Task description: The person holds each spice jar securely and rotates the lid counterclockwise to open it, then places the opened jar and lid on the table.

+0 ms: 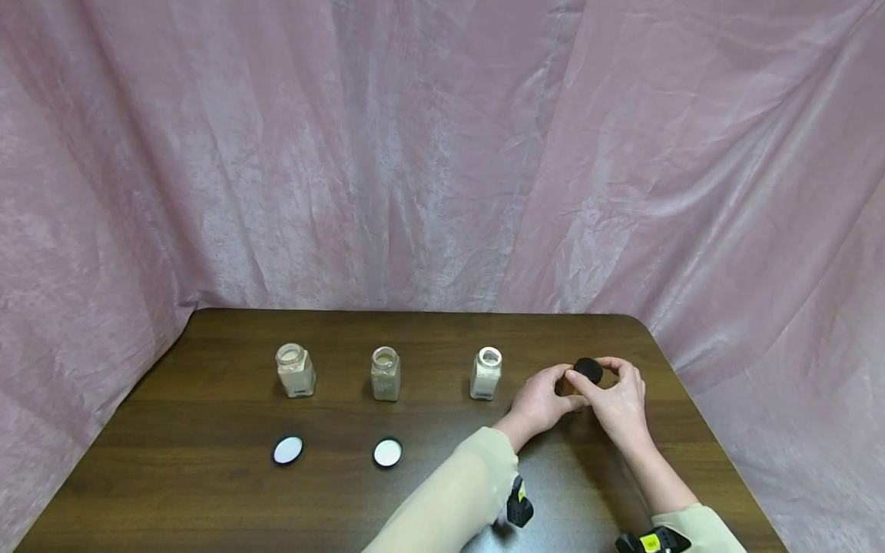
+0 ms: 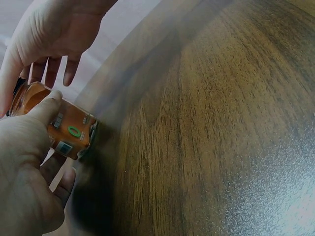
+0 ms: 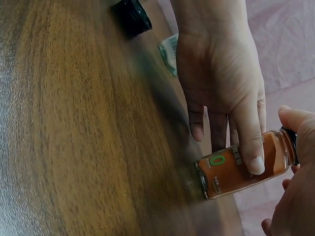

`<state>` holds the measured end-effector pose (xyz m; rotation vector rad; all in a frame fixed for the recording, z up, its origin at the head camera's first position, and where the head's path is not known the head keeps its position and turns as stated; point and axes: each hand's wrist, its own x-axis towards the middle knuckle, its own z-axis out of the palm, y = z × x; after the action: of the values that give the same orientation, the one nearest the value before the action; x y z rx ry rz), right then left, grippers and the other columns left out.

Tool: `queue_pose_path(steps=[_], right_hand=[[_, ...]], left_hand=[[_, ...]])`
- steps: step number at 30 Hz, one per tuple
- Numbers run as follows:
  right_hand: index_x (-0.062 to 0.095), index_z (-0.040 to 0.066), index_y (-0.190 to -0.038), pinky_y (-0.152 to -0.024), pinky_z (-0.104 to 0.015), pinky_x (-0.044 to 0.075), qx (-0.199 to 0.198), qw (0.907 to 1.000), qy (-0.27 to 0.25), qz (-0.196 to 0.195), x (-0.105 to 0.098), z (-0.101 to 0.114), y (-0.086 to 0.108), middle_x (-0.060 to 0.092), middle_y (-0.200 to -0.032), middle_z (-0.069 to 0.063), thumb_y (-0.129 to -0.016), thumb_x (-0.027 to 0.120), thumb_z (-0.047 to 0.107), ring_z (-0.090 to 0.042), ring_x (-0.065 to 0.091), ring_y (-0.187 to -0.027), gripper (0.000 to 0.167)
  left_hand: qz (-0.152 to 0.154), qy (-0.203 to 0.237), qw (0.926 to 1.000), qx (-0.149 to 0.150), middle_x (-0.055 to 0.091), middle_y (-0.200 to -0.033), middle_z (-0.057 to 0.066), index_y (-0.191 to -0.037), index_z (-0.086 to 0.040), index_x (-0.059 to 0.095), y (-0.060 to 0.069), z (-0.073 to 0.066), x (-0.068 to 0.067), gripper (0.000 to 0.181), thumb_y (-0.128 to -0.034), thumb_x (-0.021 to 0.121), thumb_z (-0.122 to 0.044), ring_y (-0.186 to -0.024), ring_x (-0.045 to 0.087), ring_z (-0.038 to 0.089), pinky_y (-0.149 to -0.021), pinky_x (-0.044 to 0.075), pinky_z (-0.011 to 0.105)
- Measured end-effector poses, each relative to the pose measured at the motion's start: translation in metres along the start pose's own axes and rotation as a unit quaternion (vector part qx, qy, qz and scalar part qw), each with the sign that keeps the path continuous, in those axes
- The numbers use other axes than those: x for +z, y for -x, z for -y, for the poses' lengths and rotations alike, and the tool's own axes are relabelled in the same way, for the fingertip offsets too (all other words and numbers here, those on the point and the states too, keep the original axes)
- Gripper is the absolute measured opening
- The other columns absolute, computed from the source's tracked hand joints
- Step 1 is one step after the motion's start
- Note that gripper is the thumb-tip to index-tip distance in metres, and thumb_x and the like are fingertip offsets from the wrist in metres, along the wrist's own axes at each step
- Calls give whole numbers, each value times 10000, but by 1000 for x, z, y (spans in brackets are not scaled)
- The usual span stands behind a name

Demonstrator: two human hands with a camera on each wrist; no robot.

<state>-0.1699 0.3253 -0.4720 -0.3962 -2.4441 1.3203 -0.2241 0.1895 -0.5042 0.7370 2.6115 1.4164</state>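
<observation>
In the head view, a small glass jar (image 1: 571, 389) with a black lid (image 1: 588, 369) is between my two hands at the table's right. My left hand (image 1: 535, 401) grips the jar body, its thumb across the front. The right hand (image 1: 624, 407) holds the lid between thumb and fingers. Orange-brown contents and a green round mark show on the jar (image 2: 71, 123) in the left wrist view. The jar (image 3: 241, 169) appears tilted in the right wrist view, its base near the tabletop; whether it touches cannot be told.
Three lidless jars with pale contents, left (image 1: 296, 371), middle (image 1: 385, 374) and right (image 1: 486, 374), stand in a row on the brown table (image 1: 332, 507). Two lids with white insides, left (image 1: 286, 450) and right (image 1: 387, 452), lie before them. Pink curtain (image 1: 442, 153) hangs behind.
</observation>
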Motion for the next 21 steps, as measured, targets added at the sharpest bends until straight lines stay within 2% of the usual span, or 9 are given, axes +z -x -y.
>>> queue_pose_path(steps=[9, 17, 21], right_hand=[[529, -4, -1287, -1024, -545, 298, -122, 9999, 29, -84, 0, -2, -1, 410, -1416, -232, -835, 833, 479, -380, 290, -1338, 728], [557, 6, -1313, -1016, -536, 316, -238, 9997, 57, -9, -2, -3, 0, 396, -1462, -220, -863, 816, 439, -416, 314, -1329, 676], [582, 13, -1313, -1040, -530, 312, -355, 9994, 22, 11, -2, -3, 1, 425, -1445, -203, -880, 806, 390, -386, 321, -1326, 617]], left_hand=[[26, 7, 10000, -45, 678, -1171, -137, -1281, -259, 680, 0, -1, -1, 470, -861, 830, -407, -1054, 608, 39, -901, 479, 253], [79, 42, 9999, -124, 674, -1212, -137, -1302, -261, 670, 0, -1, 0, 484, -872, 814, -431, -1113, 607, 44, -939, 478, 266], [90, 51, 9999, -130, 678, -1208, -123, -1304, -246, 667, 0, 0, 0, 493, -873, 812, -436, -1115, 611, 52, -944, 480, 272]])
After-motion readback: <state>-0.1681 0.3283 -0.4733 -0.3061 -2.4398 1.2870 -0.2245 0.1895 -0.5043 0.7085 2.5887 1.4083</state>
